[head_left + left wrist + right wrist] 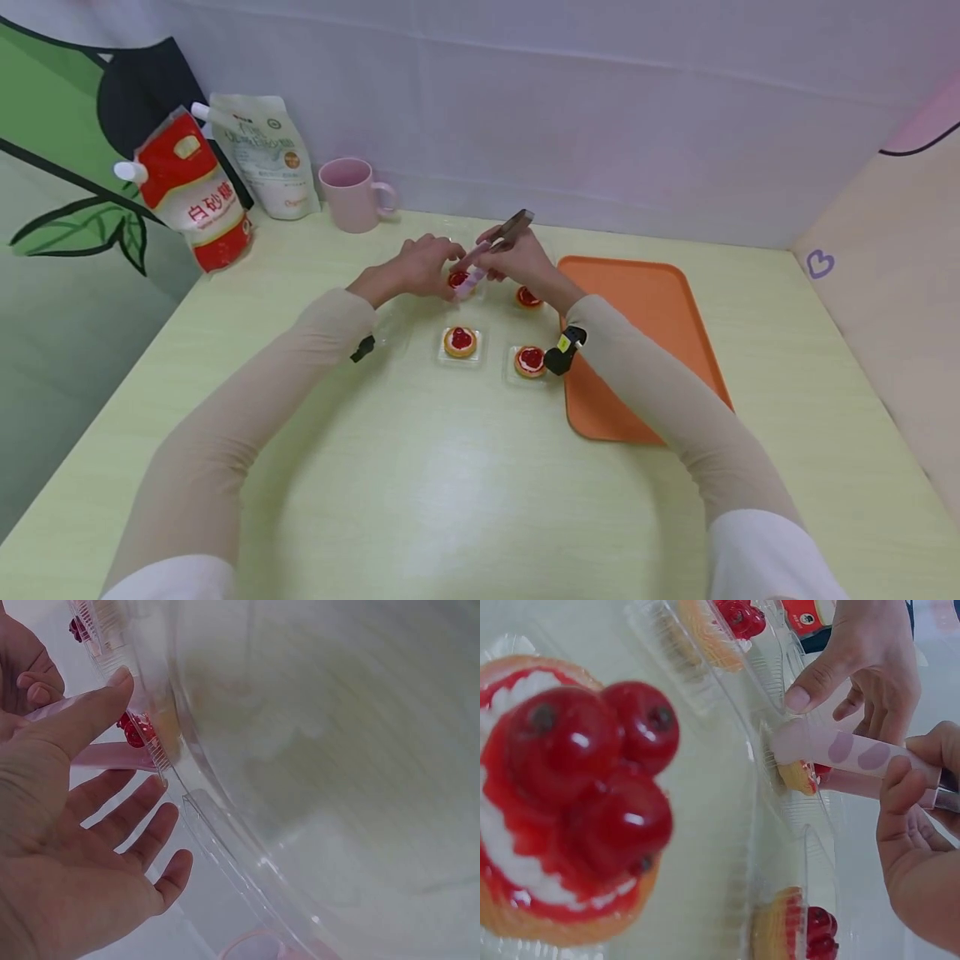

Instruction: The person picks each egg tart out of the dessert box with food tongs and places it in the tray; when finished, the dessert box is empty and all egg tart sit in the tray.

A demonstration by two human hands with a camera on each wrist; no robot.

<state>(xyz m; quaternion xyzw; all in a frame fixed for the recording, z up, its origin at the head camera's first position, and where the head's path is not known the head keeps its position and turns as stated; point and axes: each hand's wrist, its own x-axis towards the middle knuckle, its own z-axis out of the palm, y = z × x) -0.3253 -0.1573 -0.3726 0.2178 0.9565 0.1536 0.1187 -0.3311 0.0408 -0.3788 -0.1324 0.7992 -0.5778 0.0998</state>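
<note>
My right hand [525, 262] grips pink-tipped tongs [862, 754] with metal at their rear end. Their pink ends stand around a small cherry tart [799, 778] in a clear plastic box; whether they squeeze it I cannot tell. On the box's other side, my left hand [423, 265] has its thumb at the clear rim [161, 757], with the other fingers spread and relaxed. Another cherry tart [460, 342] sits nearer me in a clear box. Two more, a front right tart [530, 361] and a back right tart [528, 297], are beside my right forearm.
An orange tray [630, 408] lies under my right forearm. At the back left stand a pink mug [351, 196], a white pouch [266, 158] and a red-and-white sugar bag [197, 196]. A fabric wall [562, 125] closes off the far edge.
</note>
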